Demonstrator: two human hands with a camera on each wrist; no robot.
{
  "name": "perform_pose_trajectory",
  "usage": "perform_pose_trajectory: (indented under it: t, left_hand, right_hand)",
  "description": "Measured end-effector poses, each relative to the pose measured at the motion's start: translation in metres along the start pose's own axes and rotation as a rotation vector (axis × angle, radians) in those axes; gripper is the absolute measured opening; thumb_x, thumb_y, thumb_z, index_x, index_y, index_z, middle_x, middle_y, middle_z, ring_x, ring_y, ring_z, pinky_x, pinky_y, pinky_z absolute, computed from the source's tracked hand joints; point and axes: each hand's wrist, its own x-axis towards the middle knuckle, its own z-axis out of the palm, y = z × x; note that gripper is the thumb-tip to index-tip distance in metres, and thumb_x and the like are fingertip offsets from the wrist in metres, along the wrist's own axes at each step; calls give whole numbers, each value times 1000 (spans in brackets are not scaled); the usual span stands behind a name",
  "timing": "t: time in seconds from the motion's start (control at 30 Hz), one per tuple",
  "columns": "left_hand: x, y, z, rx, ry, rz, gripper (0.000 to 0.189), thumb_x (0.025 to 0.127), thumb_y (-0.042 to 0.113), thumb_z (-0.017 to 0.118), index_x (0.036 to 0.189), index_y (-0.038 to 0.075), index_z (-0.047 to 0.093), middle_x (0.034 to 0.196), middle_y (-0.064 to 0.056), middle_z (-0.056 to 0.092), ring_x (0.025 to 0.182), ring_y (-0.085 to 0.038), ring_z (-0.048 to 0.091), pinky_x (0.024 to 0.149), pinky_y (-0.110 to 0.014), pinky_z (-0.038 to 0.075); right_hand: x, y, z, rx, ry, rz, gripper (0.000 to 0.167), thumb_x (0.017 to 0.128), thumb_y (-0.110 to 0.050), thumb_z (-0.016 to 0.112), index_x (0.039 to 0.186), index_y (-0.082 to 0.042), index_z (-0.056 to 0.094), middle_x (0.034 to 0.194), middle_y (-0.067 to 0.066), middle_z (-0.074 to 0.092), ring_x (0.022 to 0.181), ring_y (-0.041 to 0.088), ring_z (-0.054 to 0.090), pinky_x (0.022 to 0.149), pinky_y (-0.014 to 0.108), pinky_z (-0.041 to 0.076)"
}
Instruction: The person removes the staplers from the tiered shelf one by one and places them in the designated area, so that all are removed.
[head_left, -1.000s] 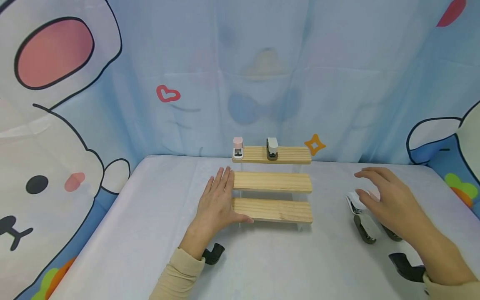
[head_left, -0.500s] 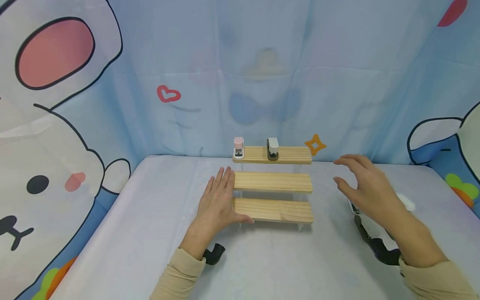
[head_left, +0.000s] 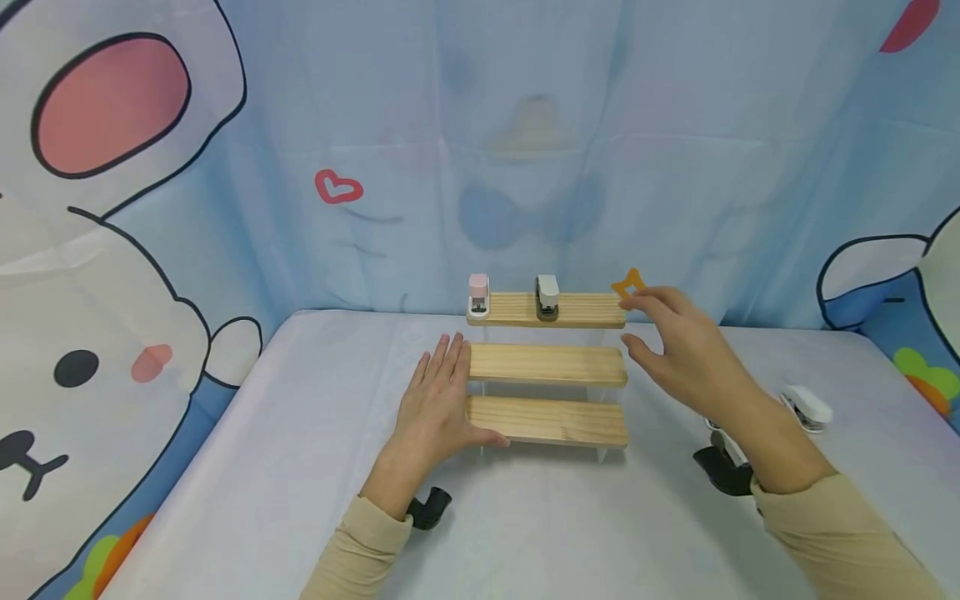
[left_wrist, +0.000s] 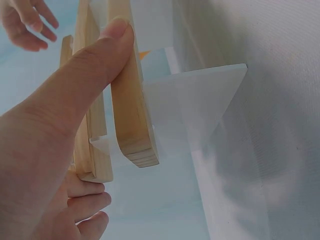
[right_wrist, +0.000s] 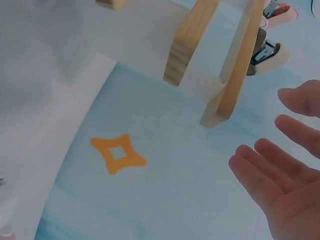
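Observation:
A three-tier wooden shelf rack with clear legs stands at the table's middle; its middle board [head_left: 547,365] and lowest board [head_left: 555,420] bear nothing. My left hand [head_left: 431,417] rests against the rack's left end with straight fingers, its thumb [left_wrist: 95,70] pressing the lowest board's front edge. On the top board [head_left: 588,310] sit a pink-and-white stapler [head_left: 478,298] at the left and a grey-and-white stapler [head_left: 547,298] near the middle. My right hand [head_left: 690,358] hovers at the rack's right end, fingers spread from the thumb, holding nothing.
To the right, behind my forearm, a white stapler [head_left: 807,408] lies on the white tablecloth [head_left: 225,467]; other staplers there are mostly hidden. A blue cartoon-print curtain [head_left: 675,167] hangs behind the table. Black wrist mounts [head_left: 430,508] stick out below both hands.
My right hand has moved left and up from over the staplers on the right to the rack's right end, uncovering the white stapler. My left hand has stayed put.

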Motion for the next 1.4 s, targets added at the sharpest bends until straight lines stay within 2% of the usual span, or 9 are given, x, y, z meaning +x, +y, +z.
perform_pose_trajectory:
  t: [0.17, 0.4, 0.77, 1.07, 1.3, 1.4]
  left_hand:
    - [0, 0, 0, 10, -1, -3, 142, 55, 74, 81, 159, 3, 15, 167, -12, 15, 156, -26, 11, 127, -44, 14]
    - [0, 0, 0, 1, 0, -2, 141, 55, 73, 82, 158, 3, 16, 166, -13, 16, 156, -27, 11, 127, -44, 13]
    - [1, 0, 1, 30, 0, -1, 142, 55, 76, 80, 159, 3, 15, 167, -12, 15, 155, -27, 12, 127, -44, 14]
    - [0, -1, 1, 22, 13, 9, 142, 54, 75, 81, 158, 2, 18, 165, -14, 20, 155, -28, 14, 127, -45, 16]
    - [0, -1, 1, 26, 15, 14, 141, 55, 75, 80, 158, 2, 18, 165, -14, 19, 155, -28, 15, 126, -45, 17]
    - [0, -1, 1, 28, 19, 13, 141, 55, 75, 81, 158, 1, 19, 165, -14, 20, 155, -28, 15, 126, -45, 17]
  right_hand:
    - [11, -7, 6, 5, -22, 7, 39, 87, -2, 72, 124, 2, 60, 126, 23, 55, 108, 40, 60, 79, 54, 53]
    - [26, -14, 15, 37, -24, -44, 37, 88, -3, 71, 123, 2, 60, 121, 19, 58, 112, 39, 57, 85, 54, 52]
    - [40, -20, 29, 56, -71, -12, 42, 93, -8, 67, 132, 2, 55, 132, 25, 51, 112, 42, 58, 84, 53, 54]
    - [51, -23, 42, 70, -125, 8, 50, 91, -8, 69, 136, 3, 50, 139, 27, 46, 115, 44, 57, 90, 54, 53]
    - [60, -27, 52, 60, -129, 7, 56, 90, -11, 72, 139, 0, 49, 144, 27, 43, 107, 41, 62, 84, 52, 56]
    - [64, -30, 55, 66, -145, 14, 55, 90, -12, 72, 140, -2, 49, 147, 28, 40, 110, 41, 61, 80, 50, 58]
